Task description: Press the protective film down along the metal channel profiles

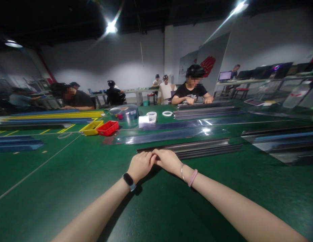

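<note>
My left hand (140,164), with a watch on its wrist, is closed at the left end of a long dark grooved strip (209,152). Meeting it there, my right hand (168,161) is also closed, its fingers pressed together on the same end. The fingertips and the end of the strip between them are hidden under the hands. Just behind lies a second dark strip (197,145), parallel to the first, its left end showing past my left knuckles.
Clear film sheets (156,135) lie beyond the strips. Further back are a red bin (108,128), a yellow bin (92,128), a roll of clear film (131,116) and white rings (167,114). More strips (285,143) lie right. Across the green table (70,188) sits a co-worker (190,89).
</note>
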`<control>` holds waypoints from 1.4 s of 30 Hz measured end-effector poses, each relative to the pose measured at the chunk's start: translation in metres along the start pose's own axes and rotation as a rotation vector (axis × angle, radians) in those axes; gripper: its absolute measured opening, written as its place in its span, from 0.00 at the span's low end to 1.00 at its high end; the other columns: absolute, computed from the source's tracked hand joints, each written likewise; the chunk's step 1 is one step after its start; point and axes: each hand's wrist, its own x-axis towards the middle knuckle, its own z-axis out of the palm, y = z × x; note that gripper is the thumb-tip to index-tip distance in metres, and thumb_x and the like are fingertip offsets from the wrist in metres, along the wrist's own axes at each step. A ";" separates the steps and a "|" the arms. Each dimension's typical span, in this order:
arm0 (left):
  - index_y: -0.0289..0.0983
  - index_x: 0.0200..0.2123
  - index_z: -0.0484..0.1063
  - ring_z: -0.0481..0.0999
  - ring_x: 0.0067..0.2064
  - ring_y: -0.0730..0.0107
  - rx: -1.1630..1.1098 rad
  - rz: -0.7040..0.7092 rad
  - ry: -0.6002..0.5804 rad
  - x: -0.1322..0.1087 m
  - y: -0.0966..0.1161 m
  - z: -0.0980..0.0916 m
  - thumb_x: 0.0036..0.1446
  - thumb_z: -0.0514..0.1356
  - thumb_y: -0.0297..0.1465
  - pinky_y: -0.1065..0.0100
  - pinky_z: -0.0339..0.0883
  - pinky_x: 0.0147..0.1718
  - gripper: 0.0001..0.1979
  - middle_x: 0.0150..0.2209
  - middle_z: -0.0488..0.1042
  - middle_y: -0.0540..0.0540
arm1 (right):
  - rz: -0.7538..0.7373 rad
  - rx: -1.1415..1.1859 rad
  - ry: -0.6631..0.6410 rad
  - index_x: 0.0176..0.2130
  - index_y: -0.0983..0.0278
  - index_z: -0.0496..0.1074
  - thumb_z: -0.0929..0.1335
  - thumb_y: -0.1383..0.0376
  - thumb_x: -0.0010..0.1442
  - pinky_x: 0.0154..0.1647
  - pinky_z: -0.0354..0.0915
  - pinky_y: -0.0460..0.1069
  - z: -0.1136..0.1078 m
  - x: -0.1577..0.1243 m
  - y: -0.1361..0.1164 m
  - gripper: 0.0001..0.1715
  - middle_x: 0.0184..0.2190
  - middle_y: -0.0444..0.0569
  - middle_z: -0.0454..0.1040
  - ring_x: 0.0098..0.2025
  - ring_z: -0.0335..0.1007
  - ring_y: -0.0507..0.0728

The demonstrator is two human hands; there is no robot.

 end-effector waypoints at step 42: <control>0.36 0.28 0.65 0.67 0.29 0.70 0.026 -0.020 -0.052 0.000 0.000 0.002 0.58 0.43 0.35 0.69 0.55 0.28 0.15 0.26 0.69 0.47 | -0.027 -0.018 0.074 0.40 0.63 0.62 0.59 0.55 0.55 0.35 0.56 0.46 0.004 -0.003 0.000 0.16 0.31 0.48 0.70 0.35 0.66 0.53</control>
